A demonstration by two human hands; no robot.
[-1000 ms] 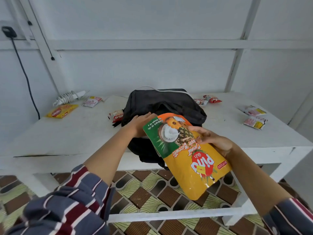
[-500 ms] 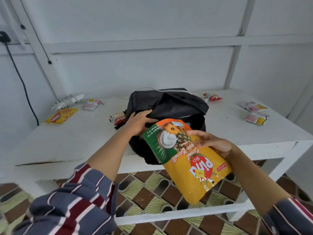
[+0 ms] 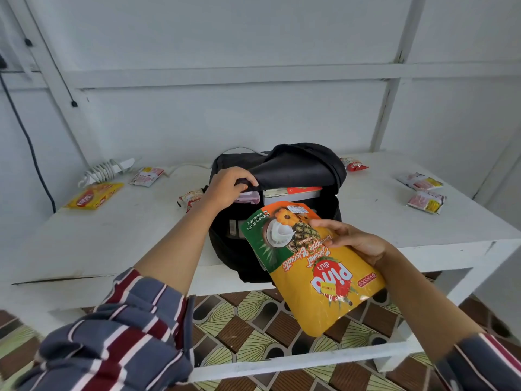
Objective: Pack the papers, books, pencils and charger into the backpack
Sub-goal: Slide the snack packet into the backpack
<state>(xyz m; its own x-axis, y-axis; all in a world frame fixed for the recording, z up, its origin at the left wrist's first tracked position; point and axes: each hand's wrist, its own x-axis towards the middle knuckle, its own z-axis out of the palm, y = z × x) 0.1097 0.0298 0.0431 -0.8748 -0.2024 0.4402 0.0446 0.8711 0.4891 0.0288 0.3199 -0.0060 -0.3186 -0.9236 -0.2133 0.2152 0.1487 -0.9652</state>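
Two hands work the backpack (image 3: 298, 167), which lies at the front edge of the counter (image 3: 127, 227) with its mouth toward us. Our left hand (image 3: 228, 184) grips the top flap and lifts it; our right hand (image 3: 358, 244) pinches a yellow biscuit pouch (image 3: 318, 272) just before the opening. To do this well, we judge, we should hold the flap high and slide the pouch in flat, beside what is packed. Inside we see books (image 3: 293, 191) (a red cover over white pages) and something pink (image 3: 248, 198) at the left. Outward, the white charger (image 3: 107, 169) lies coiled at the far left, near small snack packets (image 3: 146, 176).
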